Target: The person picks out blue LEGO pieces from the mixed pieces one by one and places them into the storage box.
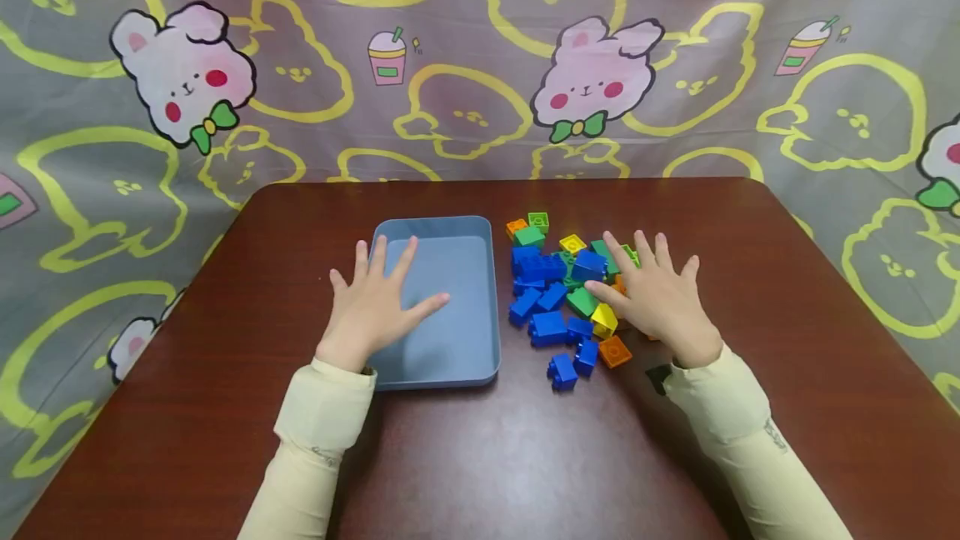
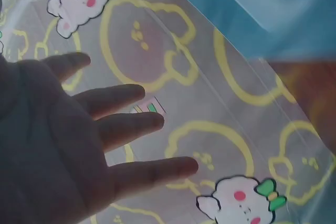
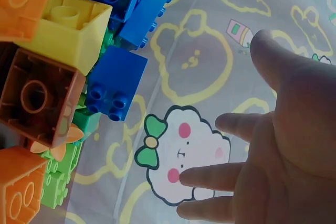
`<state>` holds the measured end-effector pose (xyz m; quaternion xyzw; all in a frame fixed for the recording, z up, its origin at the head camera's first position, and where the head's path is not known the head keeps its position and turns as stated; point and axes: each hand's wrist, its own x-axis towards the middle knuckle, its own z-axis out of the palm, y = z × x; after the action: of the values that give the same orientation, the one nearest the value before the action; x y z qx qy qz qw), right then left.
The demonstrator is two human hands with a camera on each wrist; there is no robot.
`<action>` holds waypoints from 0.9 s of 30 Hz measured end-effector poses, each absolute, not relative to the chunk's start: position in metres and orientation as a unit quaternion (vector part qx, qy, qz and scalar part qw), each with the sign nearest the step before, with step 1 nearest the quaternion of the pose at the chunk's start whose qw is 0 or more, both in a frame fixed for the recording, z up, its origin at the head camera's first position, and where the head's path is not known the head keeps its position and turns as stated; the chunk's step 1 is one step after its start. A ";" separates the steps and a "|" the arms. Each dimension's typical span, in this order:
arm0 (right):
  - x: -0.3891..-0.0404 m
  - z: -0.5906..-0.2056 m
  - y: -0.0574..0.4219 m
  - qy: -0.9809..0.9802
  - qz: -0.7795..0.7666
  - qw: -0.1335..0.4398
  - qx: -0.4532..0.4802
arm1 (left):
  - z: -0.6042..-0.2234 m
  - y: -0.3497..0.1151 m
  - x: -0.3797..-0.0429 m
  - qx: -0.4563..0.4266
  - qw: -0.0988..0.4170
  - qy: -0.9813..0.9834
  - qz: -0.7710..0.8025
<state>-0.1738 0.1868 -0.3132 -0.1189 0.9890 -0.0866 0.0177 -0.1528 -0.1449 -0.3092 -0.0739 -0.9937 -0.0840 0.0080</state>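
Note:
Both hands hover with their fingers spread and hold nothing. In the head view the left hand (image 1: 372,307) is over the left side of a blue-grey tray (image 1: 435,373), thumb pointing across it. The right hand (image 1: 658,294) is at the right side of a pile of toy building bricks, covering part of it. Among them are a blue brick (image 1: 548,328), a yellow brick (image 1: 603,320), an orange brick (image 1: 615,351) and a green brick (image 1: 529,237). The right wrist view shows a brown brick (image 3: 42,97) and a blue brick (image 3: 116,82) beside the right hand.
A dark red-brown table (image 1: 480,457) carries the tray and the bricks, which lie close to the tray's right side. Behind and around the table hangs a grey curtain (image 1: 465,48) with cartoon prints. A small dark piece (image 1: 658,379) lies near the right cuff.

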 end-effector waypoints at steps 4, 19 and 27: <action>-0.171 -0.312 0.185 0.989 -0.079 -0.001 -0.124 | -0.308 -0.162 -0.144 -0.058 0.024 -0.994 -0.093; -0.167 -0.311 0.182 0.988 -0.103 0.008 -0.114 | -0.334 -0.192 -0.132 -0.017 -0.039 -0.989 -0.143; -0.168 -0.311 0.182 0.988 -0.103 0.010 -0.118 | -0.347 -0.195 -0.135 0.027 -0.137 -0.974 -0.181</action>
<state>-0.1676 0.1817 -0.3106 -0.1184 0.9875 -0.1032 0.0097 -0.1347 -0.1951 -0.3472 0.0268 -0.9735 -0.1811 -0.1368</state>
